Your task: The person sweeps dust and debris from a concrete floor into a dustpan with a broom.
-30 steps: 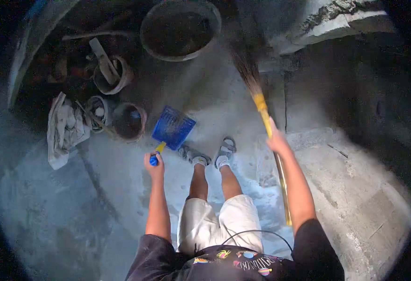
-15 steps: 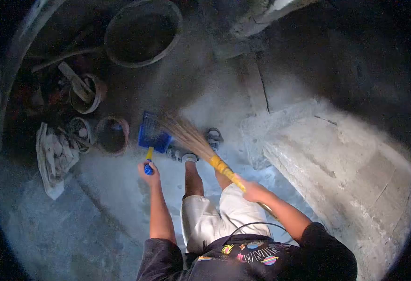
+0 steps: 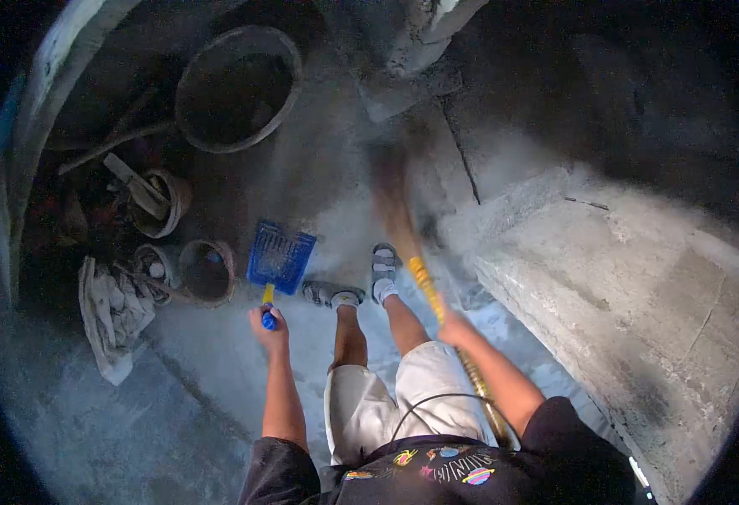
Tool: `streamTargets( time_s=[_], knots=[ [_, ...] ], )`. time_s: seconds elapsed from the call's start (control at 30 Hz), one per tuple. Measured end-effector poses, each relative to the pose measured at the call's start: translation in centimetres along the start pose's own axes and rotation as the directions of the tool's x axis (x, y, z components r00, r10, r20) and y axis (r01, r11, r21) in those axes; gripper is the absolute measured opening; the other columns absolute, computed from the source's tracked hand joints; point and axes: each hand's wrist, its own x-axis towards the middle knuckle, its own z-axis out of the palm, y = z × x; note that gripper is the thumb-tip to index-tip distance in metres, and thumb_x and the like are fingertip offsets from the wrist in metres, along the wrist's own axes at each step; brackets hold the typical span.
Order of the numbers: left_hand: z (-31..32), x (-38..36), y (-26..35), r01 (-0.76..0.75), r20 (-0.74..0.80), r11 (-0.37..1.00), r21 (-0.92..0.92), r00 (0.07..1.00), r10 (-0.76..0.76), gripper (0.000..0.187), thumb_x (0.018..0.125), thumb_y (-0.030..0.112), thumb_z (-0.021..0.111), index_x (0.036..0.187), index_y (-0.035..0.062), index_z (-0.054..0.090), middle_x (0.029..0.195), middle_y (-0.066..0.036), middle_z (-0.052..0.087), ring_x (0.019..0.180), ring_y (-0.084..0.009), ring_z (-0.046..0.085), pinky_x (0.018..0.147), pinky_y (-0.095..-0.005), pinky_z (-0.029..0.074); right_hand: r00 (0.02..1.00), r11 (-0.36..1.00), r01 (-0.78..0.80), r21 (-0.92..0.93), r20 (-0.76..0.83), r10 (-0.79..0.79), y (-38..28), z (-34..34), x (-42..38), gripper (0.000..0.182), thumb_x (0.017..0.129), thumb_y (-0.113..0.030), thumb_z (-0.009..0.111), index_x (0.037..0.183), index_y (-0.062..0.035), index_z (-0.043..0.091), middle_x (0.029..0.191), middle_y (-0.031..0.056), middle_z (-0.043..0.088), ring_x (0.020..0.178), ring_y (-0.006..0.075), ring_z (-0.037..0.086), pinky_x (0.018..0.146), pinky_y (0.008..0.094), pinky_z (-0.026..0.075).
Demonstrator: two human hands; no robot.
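My left hand is closed around the blue and yellow handle of a blue dustpan. The dustpan's slotted pan lies low over the floor, left of my sandalled feet, with greyish dust or debris on it. In my right hand is a broom with a yellow-wrapped handle, its lower end running back past my hip. The broom's brown bristles, smeared by motion, point forward over the floor ahead of my right foot.
A large round tub stands at the upper left. Below it are a bucket holding a board, another bucket and a crumpled whitish sack. To the right rises a rough concrete slab; a pale post stands ahead.
The broom has swung from beside the dustpan forward and to the right, its bristles now away from the pan. My left hand keeps the dustpan in nearly the same place.
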Motion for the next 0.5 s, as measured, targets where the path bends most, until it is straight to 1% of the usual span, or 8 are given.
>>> streamTargets(
  time_s=[0.03,0.1,0.23,0.3,0.33,0.4,0.47,0.5],
  knots=[
    [0.5,0.6,0.5,-0.017,-0.010,1.000,0.009,1.000,0.017,0.012,0.076,0.011,0.057,0.076,-0.0002,0.052,0.073,-0.017,0.049,0.070,-0.0351,0.050,0.065,-0.0426,0.041,0.999,0.999,0.026,-0.031,0.044,-0.024,-1.7,0.6,-0.9,0.090,0.070,-0.003,0.056,0.146,-0.0158,0.009,0.105,0.0284,0.059,0.095,0.0414,0.058,0.080,0.0454,0.047],
    [2.0,2.2,1.1,-0.035,-0.021,0.999,0.024,0.999,0.036,0.012,0.076,0.011,0.057,0.076,-0.0001,0.052,0.073,-0.018,0.049,0.070,-0.0360,0.049,0.064,-0.0433,0.041,0.990,0.992,0.105,-0.065,0.100,-0.098,-3.7,0.8,-1.5,0.089,0.070,-0.001,0.054,0.146,-0.0151,0.009,0.103,0.0294,0.058,0.093,0.0429,0.058,0.078,0.0471,0.046],
    [2.9,2.0,0.2,-0.083,-0.018,0.995,0.057,0.996,0.084,0.013,0.074,0.012,0.057,0.076,-0.0002,0.051,0.073,-0.018,0.048,0.070,-0.0383,0.048,0.063,-0.0448,0.040,0.967,0.977,0.211,-0.031,0.150,-0.204,-2.9,3.1,-6.3,0.090,0.069,0.000,0.054,0.146,-0.0163,0.010,0.102,0.0304,0.058,0.093,0.0432,0.058,0.078,0.0482,0.045],
    [2.4,0.8,0.0,-0.066,-0.007,0.997,0.049,0.998,0.066,0.014,0.075,0.012,0.057,0.075,-0.0002,0.051,0.073,-0.019,0.048,0.070,-0.0386,0.048,0.063,-0.0448,0.040,0.977,0.984,0.179,-0.007,0.120,-0.177,-1.9,2.9,-8.6,0.090,0.071,-0.001,0.053,0.146,-0.0229,0.008,0.096,0.0283,0.060,0.088,0.0450,0.058,0.074,0.0474,0.046],
    [2.1,0.2,-0.1,-0.050,0.002,0.998,0.037,0.999,0.050,0.014,0.075,0.012,0.057,0.075,-0.0003,0.051,0.073,-0.019,0.048,0.070,-0.0389,0.048,0.064,-0.0448,0.040,0.977,0.984,0.178,-0.005,0.124,-0.176,-2.2,1.9,-9.9,0.090,0.071,-0.001,0.053,0.146,-0.0229,0.008,0.096,0.0283,0.060,0.088,0.0450,0.058,0.074,0.0474,0.046],
    [2.1,-1.1,-0.9,-0.028,-0.001,0.999,0.033,1.000,0.029,0.014,0.075,0.013,0.057,0.074,-0.0002,0.051,0.072,-0.019,0.048,0.070,-0.0388,0.048,0.064,-0.0447,0.040,0.977,0.996,-0.078,-0.053,0.196,0.087,-2.6,-0.5,-11.6,0.092,0.071,-0.002,0.054,0.146,-0.0262,0.007,0.095,0.0283,0.060,0.087,0.0449,0.059,0.073,0.0480,0.047],
    [2.0,-1.8,-1.7,-0.007,-0.004,1.000,0.028,1.000,0.007,0.015,0.075,0.014,0.057,0.074,-0.0001,0.051,0.072,-0.018,0.048,0.070,-0.0386,0.049,0.064,-0.0445,0.041,0.998,0.998,-0.070,0.003,0.007,0.070,-0.1,-0.6,-11.3,0.092,0.071,-0.003,0.055,0.146,-0.0266,0.009,0.092,0.0278,0.061,0.086,0.0437,0.060,0.073,0.0474,0.048],
    [2.3,-1.7,-2.0,-0.026,-0.018,1.000,0.015,0.999,0.027,0.015,0.076,0.014,0.057,0.075,0.0000,0.052,0.072,-0.018,0.049,0.071,-0.0385,0.049,0.064,-0.0444,0.041,0.993,0.992,-0.103,0.068,-0.045,0.106,0.6,-1.3,-9.8,0.091,0.071,-0.003,0.055,0.146,-0.0250,0.009,0.093,0.0275,0.061,0.087,0.0430,0.060,0.073,0.0469,0.048]
  ],
)
